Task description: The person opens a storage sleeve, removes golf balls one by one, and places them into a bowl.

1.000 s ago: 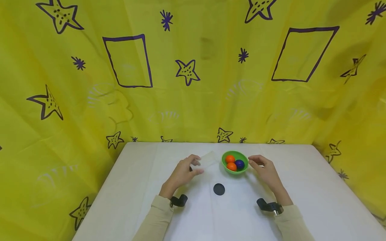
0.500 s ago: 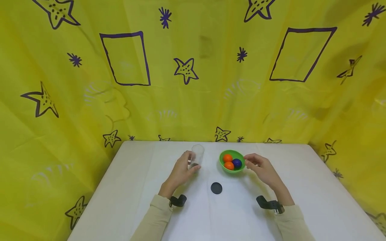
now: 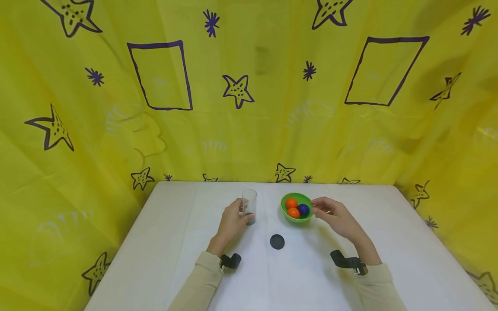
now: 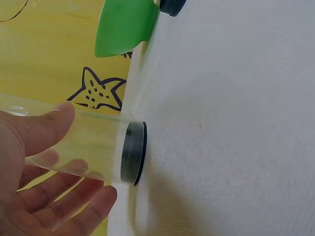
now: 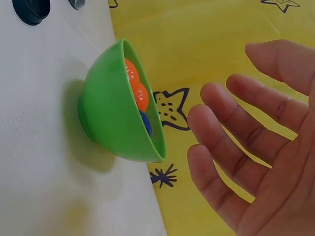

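Note:
My left hand [image 3: 230, 222] grips a clear plastic tube [image 3: 249, 199] with a dark base, held upright. In the left wrist view the thumb lies along one side of the tube and the fingers curve round the other, while its black base [image 4: 134, 153] is at the tabletop. Right of it sits a green bowl [image 3: 297, 220] with two orange balls [image 3: 292, 203] and a dark blue ball [image 3: 303, 210] inside. My right hand [image 3: 342, 220] hovers beside the bowl; the right wrist view shows its fingers [image 5: 231, 128] spread and apart from the rim, holding nothing.
A round black lid [image 3: 277, 242] lies on the white table [image 3: 311, 276], nearer me, between the two hands. Behind the table hangs a yellow curtain [image 3: 268, 129] with starfish drawings. Each wrist wears a black camera mount [image 3: 231, 261].
The tube, tilted one second ago, has been turned upright in my left hand and brought down to the table. My right hand has shifted very little beside the bowl.

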Available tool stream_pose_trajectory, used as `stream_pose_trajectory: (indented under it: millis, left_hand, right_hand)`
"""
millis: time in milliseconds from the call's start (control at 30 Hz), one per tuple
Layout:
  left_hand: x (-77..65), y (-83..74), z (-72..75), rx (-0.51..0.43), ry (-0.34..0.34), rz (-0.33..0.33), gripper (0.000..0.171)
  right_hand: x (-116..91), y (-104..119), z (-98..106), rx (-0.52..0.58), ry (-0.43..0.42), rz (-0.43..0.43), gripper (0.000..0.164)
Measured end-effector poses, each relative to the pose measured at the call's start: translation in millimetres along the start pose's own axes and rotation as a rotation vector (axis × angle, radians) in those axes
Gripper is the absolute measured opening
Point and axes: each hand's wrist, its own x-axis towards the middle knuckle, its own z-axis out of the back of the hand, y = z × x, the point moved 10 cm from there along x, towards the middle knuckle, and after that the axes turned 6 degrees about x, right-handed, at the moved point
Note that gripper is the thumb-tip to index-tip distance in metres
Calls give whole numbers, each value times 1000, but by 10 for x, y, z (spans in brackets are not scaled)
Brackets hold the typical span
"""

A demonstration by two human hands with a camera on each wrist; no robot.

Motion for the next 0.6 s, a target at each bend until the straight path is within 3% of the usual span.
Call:
stream_pose_trajectory:
  millis: [133, 333, 600]
  left_hand:
    - [8, 40, -45, 1, 18, 26, 44]
    - [18, 141, -137, 35, 158, 105, 64]
    - [-33, 148, 50, 209, 330, 69, 71]
  right_hand:
    - [-1, 19, 3, -6, 8, 8, 31]
    - [-3, 28, 25, -36, 14, 11, 31]
    - [16, 61, 114, -108, -21, 26, 30]
